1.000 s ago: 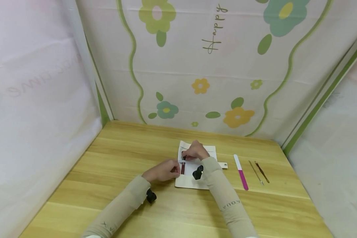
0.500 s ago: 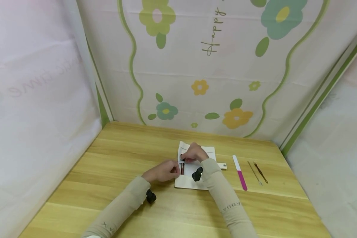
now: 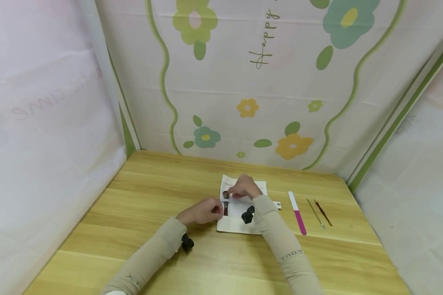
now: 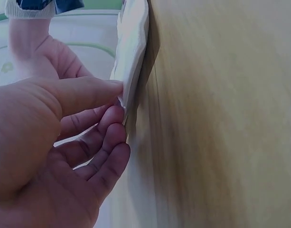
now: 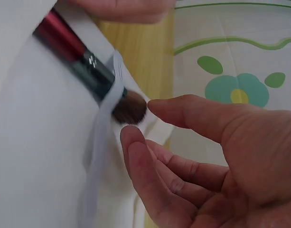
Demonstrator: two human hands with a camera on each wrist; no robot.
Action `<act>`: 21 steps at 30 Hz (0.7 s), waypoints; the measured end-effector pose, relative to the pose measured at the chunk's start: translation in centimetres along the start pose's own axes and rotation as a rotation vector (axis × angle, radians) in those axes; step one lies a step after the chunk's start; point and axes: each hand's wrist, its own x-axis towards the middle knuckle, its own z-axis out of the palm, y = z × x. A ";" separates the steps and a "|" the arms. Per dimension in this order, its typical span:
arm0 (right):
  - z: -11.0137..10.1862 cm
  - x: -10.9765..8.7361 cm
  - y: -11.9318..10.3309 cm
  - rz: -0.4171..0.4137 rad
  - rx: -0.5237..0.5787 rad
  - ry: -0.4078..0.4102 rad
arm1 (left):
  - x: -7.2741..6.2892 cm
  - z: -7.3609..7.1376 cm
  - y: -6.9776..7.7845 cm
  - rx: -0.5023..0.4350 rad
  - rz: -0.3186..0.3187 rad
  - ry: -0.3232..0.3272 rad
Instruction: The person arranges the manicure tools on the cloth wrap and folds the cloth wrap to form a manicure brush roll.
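Observation:
A white roll-up brush case (image 3: pixel 236 224) lies unfolded on the table. Its left edge is pinched between the thumb and fingers of my left hand (image 3: pixel 204 211); the left wrist view shows this edge (image 4: pixel 131 52) up close. A makeup brush (image 5: pixel 90 76), with a red handle, dark ferrule and brown bristles, lies along the case's left side. Its handle end goes under the lower flap, and a pale elastic band (image 5: pixel 103 114) crosses it just below the bristles. At the bristle end, my right hand (image 5: pixel 197 156) has thumb and forefinger apart, holding nothing.
Right of the case lie a white and magenta nail file (image 3: pixel 297 213), a thin metal tool (image 3: pixel 316 214) and a slim dark brown tool (image 3: pixel 323 212). A snap tab (image 3: pixel 277 205) sticks out from the case. Printed fabric walls (image 3: pixel 214 82) enclose the wooden table (image 3: pixel 151 184).
My right hand has let go of the brush and shifted slightly right, exposing the bristles. The brush sits a little lower under the band. My left hand has stayed at the case edge.

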 end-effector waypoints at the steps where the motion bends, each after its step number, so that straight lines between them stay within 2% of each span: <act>1: -0.6 -0.2 0.4 -0.015 0.001 0.005 | 0.0 0.0 0.0 -0.005 0.000 -0.001; 6: -3.8 -0.8 3.3 -0.081 -0.073 0.035 | 0.3 -0.2 0.4 -0.026 -0.009 0.004; 12: -8.8 -1.8 8.3 -0.052 -0.094 0.049 | 1.8 -0.5 0.7 -0.021 0.000 0.035; 17: -12.4 -3.1 12.2 -0.024 -0.111 0.078 | 3.7 -0.8 1.0 0.056 -0.003 0.067; 21: -14.0 -3.5 15.3 -0.032 -0.139 0.105 | 5.1 -0.6 1.2 0.113 -0.024 0.071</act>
